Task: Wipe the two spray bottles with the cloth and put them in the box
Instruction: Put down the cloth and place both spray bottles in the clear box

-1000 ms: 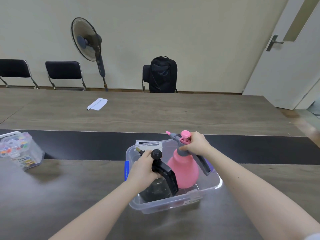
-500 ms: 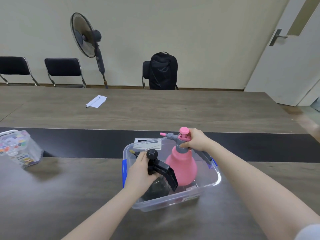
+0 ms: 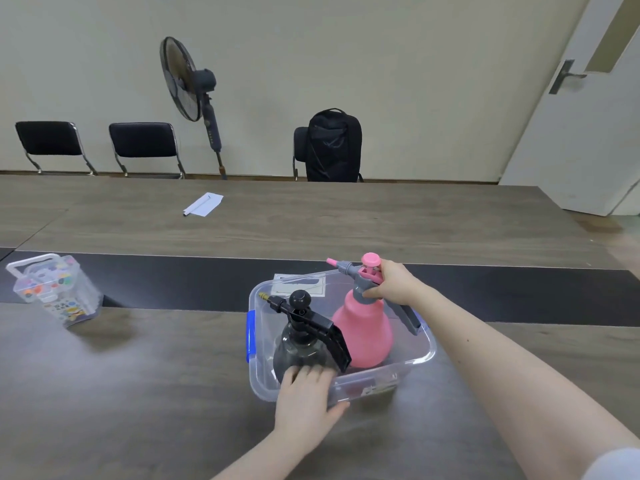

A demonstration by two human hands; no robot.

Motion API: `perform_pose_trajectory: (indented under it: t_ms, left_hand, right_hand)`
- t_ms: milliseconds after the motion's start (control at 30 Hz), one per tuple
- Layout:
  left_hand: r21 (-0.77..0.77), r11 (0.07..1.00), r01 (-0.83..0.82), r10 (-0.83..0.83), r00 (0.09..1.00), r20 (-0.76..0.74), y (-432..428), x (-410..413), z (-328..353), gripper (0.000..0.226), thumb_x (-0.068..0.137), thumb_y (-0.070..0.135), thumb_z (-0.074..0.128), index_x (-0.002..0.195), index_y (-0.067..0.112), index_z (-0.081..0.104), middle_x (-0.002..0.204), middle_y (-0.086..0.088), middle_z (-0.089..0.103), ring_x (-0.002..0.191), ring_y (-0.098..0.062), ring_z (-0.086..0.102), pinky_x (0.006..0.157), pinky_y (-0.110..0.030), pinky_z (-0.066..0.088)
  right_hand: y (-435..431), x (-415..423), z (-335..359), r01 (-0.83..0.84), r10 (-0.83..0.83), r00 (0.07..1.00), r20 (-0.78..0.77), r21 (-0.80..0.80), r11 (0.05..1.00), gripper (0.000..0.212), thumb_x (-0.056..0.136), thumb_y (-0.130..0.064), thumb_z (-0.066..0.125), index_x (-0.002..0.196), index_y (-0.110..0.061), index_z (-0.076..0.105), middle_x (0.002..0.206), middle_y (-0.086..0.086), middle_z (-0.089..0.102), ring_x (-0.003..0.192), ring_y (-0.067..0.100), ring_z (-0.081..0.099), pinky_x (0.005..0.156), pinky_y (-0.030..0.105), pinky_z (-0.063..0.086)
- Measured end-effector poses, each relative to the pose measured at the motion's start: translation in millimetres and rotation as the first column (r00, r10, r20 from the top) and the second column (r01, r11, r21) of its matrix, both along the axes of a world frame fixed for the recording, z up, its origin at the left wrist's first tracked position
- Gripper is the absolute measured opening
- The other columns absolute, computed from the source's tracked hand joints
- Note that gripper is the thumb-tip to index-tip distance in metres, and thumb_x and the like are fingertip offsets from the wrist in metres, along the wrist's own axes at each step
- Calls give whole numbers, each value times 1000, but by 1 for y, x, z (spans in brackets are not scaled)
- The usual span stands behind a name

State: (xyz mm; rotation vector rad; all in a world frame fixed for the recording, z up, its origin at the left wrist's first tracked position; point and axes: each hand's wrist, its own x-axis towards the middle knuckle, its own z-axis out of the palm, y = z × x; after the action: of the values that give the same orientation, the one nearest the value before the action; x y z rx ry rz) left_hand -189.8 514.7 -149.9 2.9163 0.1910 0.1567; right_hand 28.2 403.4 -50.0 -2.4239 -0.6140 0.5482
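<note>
A clear plastic box (image 3: 420,356) with blue clips sits on the near table. Two spray bottles stand upright inside it: a dark translucent one with a black pump top (image 3: 303,341) on the left and a pink one with a grey head (image 3: 365,327) on the right. My left hand (image 3: 306,400) grips the box's near rim, fingers over the edge, below the dark bottle. My right hand (image 3: 393,284) holds the pink bottle's grey head and handle. No cloth is visible.
A small clear case of coloured items (image 3: 55,291) stands at the left of the table. A folded white paper (image 3: 203,204) lies on the far table. Chairs (image 3: 143,145), a standing fan (image 3: 188,84), a black backpack (image 3: 334,147) and a door (image 3: 585,126) line the far wall.
My left hand let go of the dark bottle's pump top and dropped to the box's near rim. My right hand stayed on the pink bottle's head.
</note>
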Motion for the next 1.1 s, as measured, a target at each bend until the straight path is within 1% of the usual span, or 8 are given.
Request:
perform_pose_trajectory:
  t_ms: [100,200,300,600,700,800,967,1100]
  left_hand:
    - [-15,1000,-7,5,987,-158,-9,17,8,39,84,48,50,113,23,56,115,4,62,109,-19,57,93,-30,37]
    - [-59,997,-55,42,980,-194,-6,22,8,26,87,29,46,106,23,62,111,4,67,105,-21,59,83,-30,45]
    - [-117,993,-35,16,986,-163,7,16,7,32,81,19,45,105,27,65,110,6,69,103,-20,60,79,-30,48]
    - [-161,973,165,-185,976,-114,29,-9,0,33,75,20,44,96,27,68,101,4,72,100,-20,61,75,-28,48]
    - [-163,965,205,-220,972,-84,26,-17,1,28,72,16,48,89,27,68,90,5,73,90,-22,64,68,-26,48]
    - [-156,965,213,-218,976,-21,24,-22,-1,29,69,13,51,86,30,68,84,8,74,82,-22,67,64,-24,48]
    - [-163,969,187,-195,980,-32,19,-22,4,30,82,19,48,102,28,68,107,7,71,101,-18,60,77,-24,43]
    - [-168,970,175,-182,983,-23,19,-24,4,25,75,18,53,90,27,71,91,5,74,87,-20,65,70,-24,47]
  right_hand:
    - [-1,-2,1,11,-11,1000,13,-12,1000,33,77,-14,70,108,-9,58,94,4,55,83,23,52,72,28,41]
    - [-2,-4,3,3,-2,1000,30,-36,999,27,77,-14,67,102,-8,58,93,5,56,81,23,51,70,28,41]
    - [-1,-7,7,-33,35,999,40,-56,998,33,76,-14,65,108,-8,60,93,4,57,83,25,53,72,30,43]
    - [-21,-23,15,-175,178,984,10,-121,977,33,75,-8,69,107,-7,62,93,3,59,82,21,54,73,28,44]
    - [-22,-32,16,-205,210,977,19,-150,967,32,76,-9,68,107,-6,62,92,3,59,81,22,53,71,27,42]
    - [-25,-37,18,-210,220,975,37,-184,960,32,77,-12,68,108,-8,61,92,2,59,80,22,52,70,27,40]
    - [-32,-39,17,-176,191,980,59,-198,964,36,76,-16,68,112,-16,61,93,0,60,82,23,55,72,27,42]
    - [-32,-46,10,-117,139,983,122,-167,979,36,78,-14,66,113,-13,60,91,0,56,80,22,51,71,27,40]
